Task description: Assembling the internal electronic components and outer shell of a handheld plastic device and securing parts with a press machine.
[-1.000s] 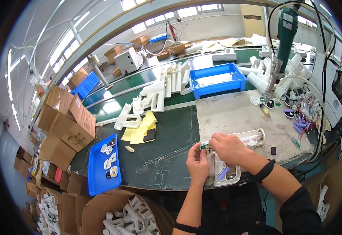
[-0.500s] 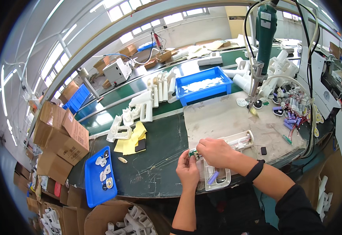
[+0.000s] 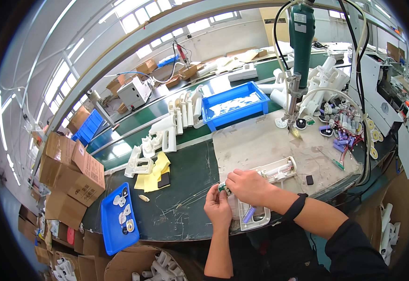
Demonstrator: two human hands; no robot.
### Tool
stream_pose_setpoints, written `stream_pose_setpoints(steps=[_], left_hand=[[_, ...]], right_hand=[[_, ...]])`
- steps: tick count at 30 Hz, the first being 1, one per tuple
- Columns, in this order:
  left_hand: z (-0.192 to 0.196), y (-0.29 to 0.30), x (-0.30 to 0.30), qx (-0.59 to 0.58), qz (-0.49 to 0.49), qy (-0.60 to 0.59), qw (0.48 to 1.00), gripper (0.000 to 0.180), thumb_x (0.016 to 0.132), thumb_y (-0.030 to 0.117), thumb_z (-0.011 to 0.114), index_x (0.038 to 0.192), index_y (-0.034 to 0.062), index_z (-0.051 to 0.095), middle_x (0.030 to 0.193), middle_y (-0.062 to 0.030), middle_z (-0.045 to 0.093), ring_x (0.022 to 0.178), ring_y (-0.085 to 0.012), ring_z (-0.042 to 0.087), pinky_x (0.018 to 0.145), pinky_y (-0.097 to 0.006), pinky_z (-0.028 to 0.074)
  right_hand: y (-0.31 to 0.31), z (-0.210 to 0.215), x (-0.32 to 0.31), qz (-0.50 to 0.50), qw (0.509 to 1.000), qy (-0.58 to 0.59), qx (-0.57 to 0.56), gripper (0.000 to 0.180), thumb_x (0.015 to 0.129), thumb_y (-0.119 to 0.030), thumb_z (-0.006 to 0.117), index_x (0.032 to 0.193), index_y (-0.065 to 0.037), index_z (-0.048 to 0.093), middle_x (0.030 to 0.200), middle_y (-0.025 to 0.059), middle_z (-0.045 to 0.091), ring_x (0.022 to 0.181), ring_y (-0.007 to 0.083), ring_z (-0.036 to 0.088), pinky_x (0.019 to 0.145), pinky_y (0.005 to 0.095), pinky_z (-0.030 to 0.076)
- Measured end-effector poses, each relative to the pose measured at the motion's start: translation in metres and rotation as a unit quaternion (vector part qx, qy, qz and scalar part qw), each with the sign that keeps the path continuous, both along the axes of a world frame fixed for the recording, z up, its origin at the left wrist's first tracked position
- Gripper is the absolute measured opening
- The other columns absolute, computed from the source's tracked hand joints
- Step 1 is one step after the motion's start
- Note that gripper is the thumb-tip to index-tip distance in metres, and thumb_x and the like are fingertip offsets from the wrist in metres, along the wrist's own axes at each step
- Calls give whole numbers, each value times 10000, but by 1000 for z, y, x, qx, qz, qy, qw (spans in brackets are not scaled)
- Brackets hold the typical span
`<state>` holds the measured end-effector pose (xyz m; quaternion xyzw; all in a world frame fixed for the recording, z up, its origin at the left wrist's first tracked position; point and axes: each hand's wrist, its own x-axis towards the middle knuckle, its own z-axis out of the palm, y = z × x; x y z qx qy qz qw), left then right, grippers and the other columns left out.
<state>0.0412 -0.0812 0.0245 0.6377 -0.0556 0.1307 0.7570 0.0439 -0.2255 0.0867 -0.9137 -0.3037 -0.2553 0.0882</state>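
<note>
My left hand is closed, its thumb and fingers pinching a small green circuit board at the near edge of the bench. Fingers bent together, my right hand meets the board's right side; whatever lies in its fingertips is hidden. Under and beyond my right hand lies an opened white plastic housing shell, with a long barrel part and a looped handle. A purple battery cell rests in the handle, below my right wrist.
A blue tray with round parts lies left. Yellow sheets and white housings sit farther back, near a blue bin. A green electric screwdriver hangs right, above batteries and wires. A screwdriver lies right.
The whole view has swung slightly to the right. Both hands stay together at the circuit board, which has shifted a little to the left with them. The housing has not visibly moved.
</note>
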Motion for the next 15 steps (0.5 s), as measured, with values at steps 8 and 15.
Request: stream_pose_setpoints(steps=[8, 15], left_hand=[[3, -1, -1, 10, 5, 4, 1000, 247, 927, -54, 555, 1172, -82, 560, 1031, -113, 665, 900, -125, 634, 777, -250, 516], [3, -1, -1, 7, 7, -3, 1000, 251, 927, -51, 558, 1176, -81, 559, 1030, -108, 666, 898, -117, 629, 776, -239, 506]], right_hand=[[-3, 2, 3, 13, 1000, 16, -1, 119, 760, -107, 607, 854, -36, 624, 861, 69, 618, 881, 231, 623, 733, 341, 538], [-5, 11, 3, 2, 997, 71, 7, 110, 772, -94, 601, 864, -40, 628, 886, 72, 631, 904, 232, 627, 751, 356, 542]])
